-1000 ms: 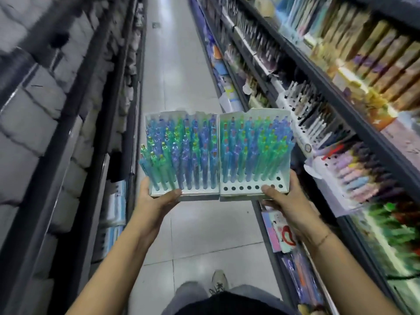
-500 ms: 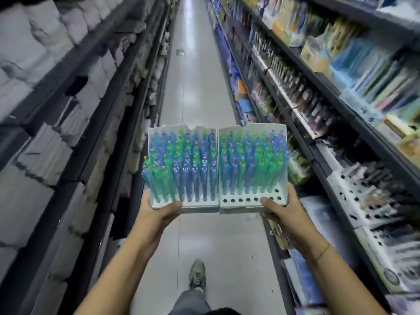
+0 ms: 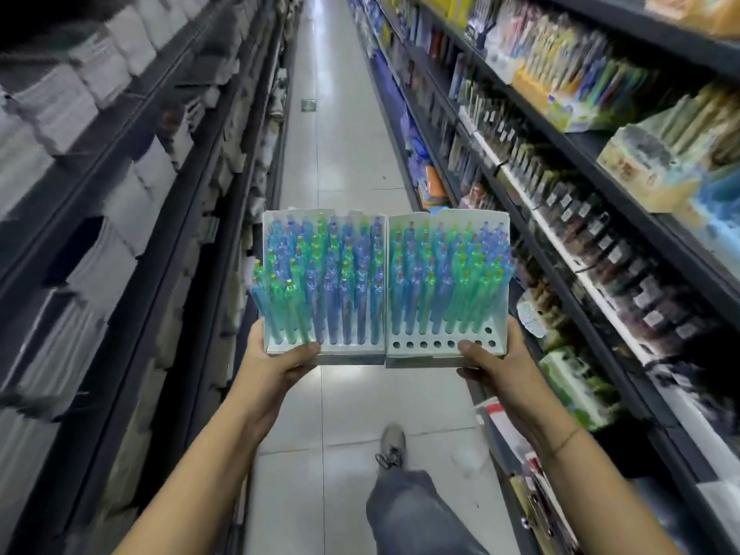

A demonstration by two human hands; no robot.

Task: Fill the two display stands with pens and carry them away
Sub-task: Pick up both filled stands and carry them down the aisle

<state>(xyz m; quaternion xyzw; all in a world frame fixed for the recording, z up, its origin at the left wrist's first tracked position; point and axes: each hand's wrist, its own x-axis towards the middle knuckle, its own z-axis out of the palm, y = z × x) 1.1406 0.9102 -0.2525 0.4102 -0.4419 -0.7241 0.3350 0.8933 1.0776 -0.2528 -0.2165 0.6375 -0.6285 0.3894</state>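
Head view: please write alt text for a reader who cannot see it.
The left hand and right hand hold the left stand and right stand side by side, both packed with standing blue and green pens; the right stand's front holes are empty. Stocked shelves line a tiled aisle ahead.
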